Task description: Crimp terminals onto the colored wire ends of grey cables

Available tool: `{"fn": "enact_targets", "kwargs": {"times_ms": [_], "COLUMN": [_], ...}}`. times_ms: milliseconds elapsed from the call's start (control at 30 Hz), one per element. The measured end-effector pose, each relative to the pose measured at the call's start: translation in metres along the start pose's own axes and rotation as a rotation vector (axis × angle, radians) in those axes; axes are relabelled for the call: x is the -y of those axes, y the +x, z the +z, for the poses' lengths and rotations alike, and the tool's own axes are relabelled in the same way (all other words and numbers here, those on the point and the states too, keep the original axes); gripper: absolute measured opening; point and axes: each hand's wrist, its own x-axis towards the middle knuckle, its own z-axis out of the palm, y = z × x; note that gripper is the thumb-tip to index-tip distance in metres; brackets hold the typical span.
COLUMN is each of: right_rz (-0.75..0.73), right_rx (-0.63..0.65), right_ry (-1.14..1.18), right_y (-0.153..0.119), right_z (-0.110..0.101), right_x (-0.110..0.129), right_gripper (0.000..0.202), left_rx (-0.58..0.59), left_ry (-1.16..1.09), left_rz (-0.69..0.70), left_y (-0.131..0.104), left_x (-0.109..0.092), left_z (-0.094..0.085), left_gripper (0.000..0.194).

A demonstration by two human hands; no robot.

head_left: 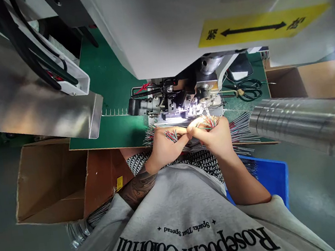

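Observation:
In the head view my left hand (168, 147) is closed around a bundle of cables whose thin red, green and white wires (171, 135) poke out between the fingers. My right hand (215, 136) is closed too, and more coloured wires (212, 122) fan out above its thumb. The fingertips of both hands meet just in front of the lit terminal crimping machine (190, 107). What the fingertips pinch is too small to make out. Grey cables (242, 128) with stripped coloured ends lie along the table edge beside my right hand.
A strip of terminals (114, 112) runs over the green tabletop (101, 76) into the machine. Cardboard boxes (51, 183) stand at left and right. A blue bin (275, 181) is below right. A metal duct (298, 123) juts in from the right; black-handled scissors (249, 89) lie behind.

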Motion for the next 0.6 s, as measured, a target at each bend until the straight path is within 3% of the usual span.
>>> {"fn": "enact_targets", "kwargs": {"times_ms": [233, 600], "right_rz": [-0.056, -0.116], "right_rx": [-0.23, -0.292], "right_ry": [-0.01, -0.046], "right_y": [-0.001, 0.005], "right_z": [0.003, 0.012], "right_x": [-0.022, -0.022], "right_gripper": [0.048, 0.057], "left_rx": [-0.086, -0.111], "left_ry": [-0.041, 0.013], "left_rz": [-0.022, -0.009], "left_y": [0.002, 0.006], "left_x": [0.0, -0.002], "left_z": [0.008, 0.011], "left_gripper": [0.014, 0.018]}}
